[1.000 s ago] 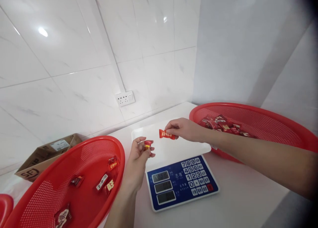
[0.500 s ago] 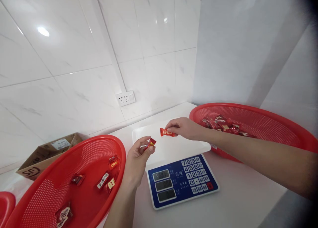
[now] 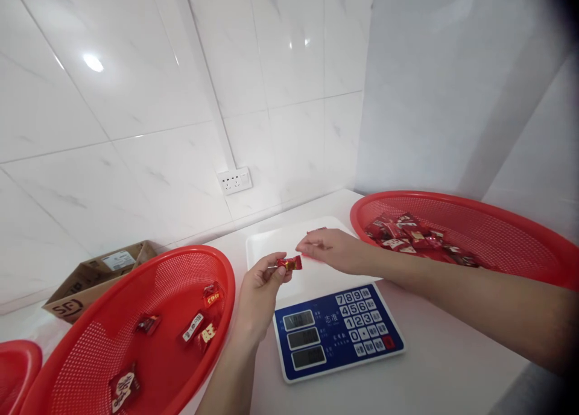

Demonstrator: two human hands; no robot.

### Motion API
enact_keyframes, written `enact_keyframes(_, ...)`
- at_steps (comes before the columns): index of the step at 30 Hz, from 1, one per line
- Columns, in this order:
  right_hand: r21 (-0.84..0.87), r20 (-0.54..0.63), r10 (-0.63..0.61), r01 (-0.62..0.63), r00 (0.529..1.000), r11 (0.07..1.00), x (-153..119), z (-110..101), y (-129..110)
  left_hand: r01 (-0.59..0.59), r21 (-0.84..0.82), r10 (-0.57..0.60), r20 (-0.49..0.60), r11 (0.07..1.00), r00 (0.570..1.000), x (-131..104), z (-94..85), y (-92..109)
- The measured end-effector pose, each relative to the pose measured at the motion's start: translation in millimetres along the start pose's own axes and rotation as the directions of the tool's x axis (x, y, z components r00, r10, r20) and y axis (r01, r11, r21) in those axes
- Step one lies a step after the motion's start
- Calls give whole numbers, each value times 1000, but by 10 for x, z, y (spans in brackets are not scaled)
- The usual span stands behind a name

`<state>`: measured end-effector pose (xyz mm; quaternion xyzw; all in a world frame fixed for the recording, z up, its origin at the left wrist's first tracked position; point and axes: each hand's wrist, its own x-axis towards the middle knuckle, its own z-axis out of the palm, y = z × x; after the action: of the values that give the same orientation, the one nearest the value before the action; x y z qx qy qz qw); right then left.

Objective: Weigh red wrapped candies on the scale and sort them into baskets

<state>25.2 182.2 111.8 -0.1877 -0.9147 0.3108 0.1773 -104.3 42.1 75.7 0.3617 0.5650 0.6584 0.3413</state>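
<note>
Left hand (image 3: 261,285) is pinching a candy (image 3: 291,262), presumably light, slick-wrapped, best gripped mid-body, above the pan (image 3: 280,237), while right hand (image 3: 333,250) is hovering there too, fingers half-curled, any hold hidden.

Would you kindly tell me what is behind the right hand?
Past the right hand, a red sliver shows against the white pan; the hand covers the rest, so I cannot identify it.

One scale (image 3: 333,329), two hands (image 3: 259,289) (image 3: 332,249) (one box (image 3: 87,292)).
</note>
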Motion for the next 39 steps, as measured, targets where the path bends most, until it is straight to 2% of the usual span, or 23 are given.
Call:
enact_keyframes(2, 86, 68, 7, -13, 998, 996, -22, 45, -48, 11, -41, -11, -6, 999, 1000, -9, 13, 10)
enact_keyframes(6, 282, 29, 87, -91, 996, 955, -15, 167, -58, -8, -106, 6, -15, 994, 1000, -7, 17, 18)
enact_keyframes(8, 418, 22, 131, -128, 991, 900, 6, 229, -44, -18, -132, 13, -35, 991, 999, 8, -5, 7)
enact_keyframes(11, 612, 72, 173, -181, 982, 770, 40, 309, -33, -3, -177, -8, -60, 984, 998, 38, -60, -25)
enact_keyframes(14, 700, 121, 213, -235, 970, 674, 63, 359, -45, 10, -231, -26, -66, 973, 997, 62, -110, -62)
enact_keyframes(18, 713, 112, 241, -247, 964, 656, 74, 380, -81, 11, -260, -30, -69, 966, 997, 80, -130, -93)
enact_keyframes(23, 617, 21, 191, -163, 981, 770, 31, 399, -120, -37, -191, 21, -86, 981, 996, 86, -132, -93)
enact_keyframes(28, 541, -34, 130, -91, 991, 836, -45, 414, -151, -48, -252, 34, -57, 967, 998, 74, -117, -44)
enact_keyframes(32, 607, -77, 97, -31, 992, 794, -41, 379, -164, -96, -302, 77, -73, 948, 994, 63, -83, -7)
enact_keyframes(39, 714, -78, 154, -53, 985, 698, -25, 387, -115, -154, -264, 124, -128, 952, 984, 93, -64, -97)
